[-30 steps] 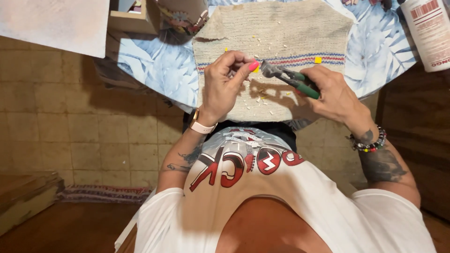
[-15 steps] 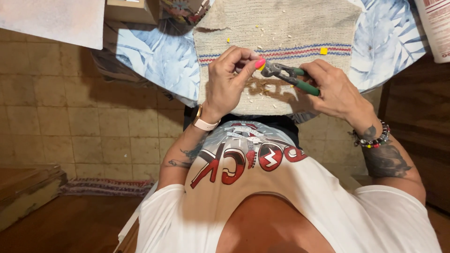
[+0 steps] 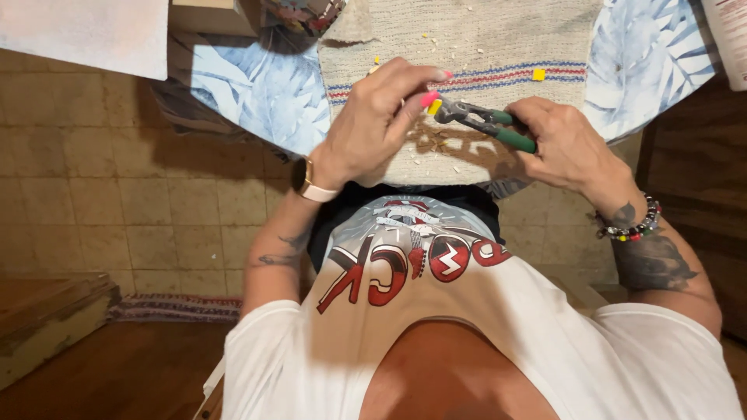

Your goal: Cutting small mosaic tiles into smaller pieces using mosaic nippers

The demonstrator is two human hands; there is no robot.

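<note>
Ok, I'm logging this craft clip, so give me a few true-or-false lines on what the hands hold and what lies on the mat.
1. The right hand holds green-handled pliers. True.
2. The left hand pinches a small yellow piece at the pliers' tip. True.
3. The hands work over a bare wooden board. False: beneath them lies a woven beige mat with red and blue stripes.
4. Another yellow piece lies on the mat. True.
5. A watch sits on the right wrist. False: the watch is on the left wrist; the right carries a bead bracelet.
</note>
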